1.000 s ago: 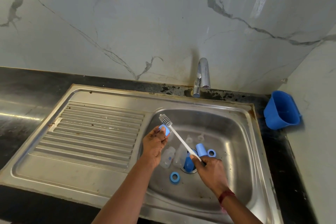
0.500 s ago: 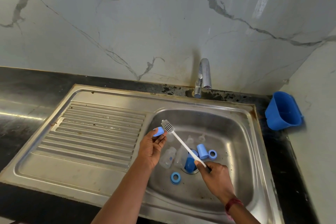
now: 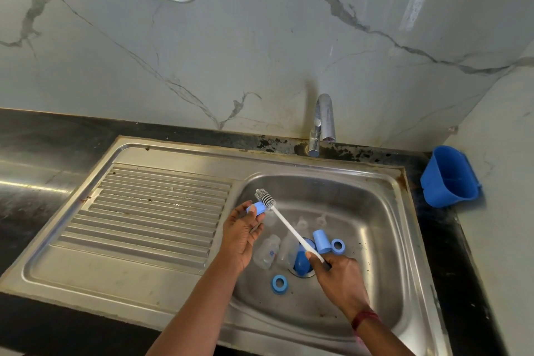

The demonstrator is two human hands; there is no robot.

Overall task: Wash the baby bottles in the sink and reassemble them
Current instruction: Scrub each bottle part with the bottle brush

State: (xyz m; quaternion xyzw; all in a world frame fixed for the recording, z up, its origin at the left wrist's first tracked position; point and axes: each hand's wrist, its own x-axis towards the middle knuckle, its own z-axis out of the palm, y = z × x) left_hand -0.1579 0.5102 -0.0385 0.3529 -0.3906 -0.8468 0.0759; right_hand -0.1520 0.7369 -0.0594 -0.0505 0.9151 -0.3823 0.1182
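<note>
Item: blue cap [image 3: 256, 209], small and cylindrical, held above the left edge of the sink basin [image 3: 375, 211]. Left hand [image 3: 242, 234]: grip closed on the cap, pinched between thumb and fingertips, palm upward. Right hand [image 3: 341, 277]: grip curled round the lower end of the brush [image 3: 289, 228], which has a white handle and a grey bristle head. The bristle head is just beside the cap's right end, apparently touching its outside, not visibly within it. In the basin, near the drain: two clear bottles [image 3: 267, 251] on their sides, a second blue cap [image 3: 321, 241], two blue rings [image 3: 337, 246], a dark blue piece [image 3: 302, 261] over the drain, and two clear teats [image 3: 302, 222] further back. Tap [image 3: 323, 124]: no running water seen. Blue tub [image 3: 450, 176]: by the wall at right, well apart. Hazards, as judged: the cap is held by a light fingertip pinch and is likely wet, so a firm brush stroke could knock it loose among the parts below. The clear teats are hard to see and could be overlooked. Orientation: the cap's long axis lies roughly level, left to right, though which end is open cannot be told. The brush's long axis runs diagonally from near-right up to far-left, bristles leading. The bottles' long axes run near to far, necks apparently toward the back wall.
</note>
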